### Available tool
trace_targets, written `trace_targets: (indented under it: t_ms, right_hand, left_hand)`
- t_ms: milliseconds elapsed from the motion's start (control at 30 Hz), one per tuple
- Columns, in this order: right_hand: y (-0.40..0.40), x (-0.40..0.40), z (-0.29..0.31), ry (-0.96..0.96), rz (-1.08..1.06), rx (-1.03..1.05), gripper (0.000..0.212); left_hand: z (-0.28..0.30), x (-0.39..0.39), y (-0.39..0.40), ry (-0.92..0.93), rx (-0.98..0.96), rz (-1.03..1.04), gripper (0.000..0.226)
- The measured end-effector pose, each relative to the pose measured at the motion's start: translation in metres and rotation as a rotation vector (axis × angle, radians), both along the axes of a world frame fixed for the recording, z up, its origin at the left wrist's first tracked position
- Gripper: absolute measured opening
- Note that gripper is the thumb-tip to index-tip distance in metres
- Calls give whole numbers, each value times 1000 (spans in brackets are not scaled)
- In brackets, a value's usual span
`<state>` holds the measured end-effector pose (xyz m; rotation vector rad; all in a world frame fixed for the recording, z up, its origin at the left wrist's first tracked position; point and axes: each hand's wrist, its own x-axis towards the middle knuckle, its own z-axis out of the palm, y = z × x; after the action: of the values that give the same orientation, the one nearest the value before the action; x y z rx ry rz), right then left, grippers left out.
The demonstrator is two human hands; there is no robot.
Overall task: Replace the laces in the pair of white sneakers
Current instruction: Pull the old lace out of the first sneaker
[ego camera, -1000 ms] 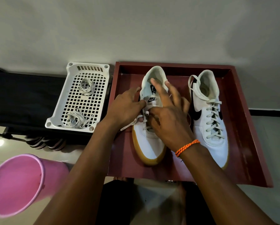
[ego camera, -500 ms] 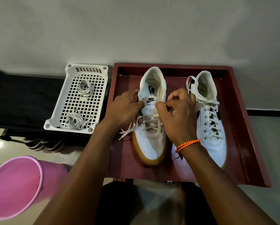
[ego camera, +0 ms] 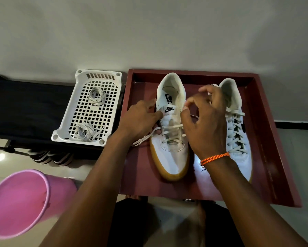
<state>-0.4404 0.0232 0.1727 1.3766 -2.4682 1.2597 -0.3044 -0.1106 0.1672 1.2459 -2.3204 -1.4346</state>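
Two white sneakers stand in a dark red tray (ego camera: 269, 143). The left sneaker (ego camera: 172, 159) has a gum sole and its lace (ego camera: 172, 127) crosses only the lower eyelets; a loose lace end (ego camera: 142, 139) trails off its left side. My left hand (ego camera: 140, 120) grips that sneaker's left side, thumb on the tongue. My right hand (ego camera: 206, 125) hovers over its right upper eyelets, thumb and forefinger pinched together on the lace's other end. The right sneaker (ego camera: 238, 139) is fully laced, partly behind my right hand.
A white perforated basket (ego camera: 67, 122) left of the tray holds two bundles of laces (ego camera: 96, 96) (ego camera: 84, 132). It rests on a black stand (ego camera: 24, 107) with sandals (ego camera: 47, 157) beneath. A pink bucket (ego camera: 19, 202) lies at lower left. A wall stands behind.
My right hand lifted off the left sneaker's tongue and closed into a pinch at its right upper eyelets. My left hand stayed on the sneaker's left side.
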Motion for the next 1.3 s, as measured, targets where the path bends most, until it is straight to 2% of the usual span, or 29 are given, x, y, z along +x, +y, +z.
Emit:
trace_targets:
  t_ms: [100,167,233,367,500,600,667,800,900,1167,1300]
  right_hand:
    - [-1,10,0,131,217,84,11]
    - [-1,21,-7,194,276,261,14]
    - [0,28,-11,207,283,335,16]
    - [-1,22,-13,213,250,330,10]
    - [-4,12,-4,84,147,216,17]
    - [-3,4,2,5,98,127,15]
    - [0,3,0,42,140,131,9]
    - [-1,19,-6,163,256,279,15]
    - [-3,25,-15,163,275,352,14]
    - [-4,5,-3,36,46,168,17]
    - [-1,9,-3,81,164,187,14]
  left_hand:
    - [-1,0,0,16,5,-9,23]
    - [-1,0,0,31,14,-21,21]
    - [0,0,-1,35,9,-26,20]
    - [-1,1,-1,41,6,-29,17]
    - [-1,1,-1,67,75,-8,16]
    - [-2,1,-3,51,73,-6,19]
    - [-2,1,-3,57,105,-5,19]
    - [-2,0,-2,39,78,-7,26]
    - [-4,1,-4,51,108,-12,24]
    - [-5,2,-4,61,118,-9,18]
    - [-5,2,-3,72,112,-8,17]
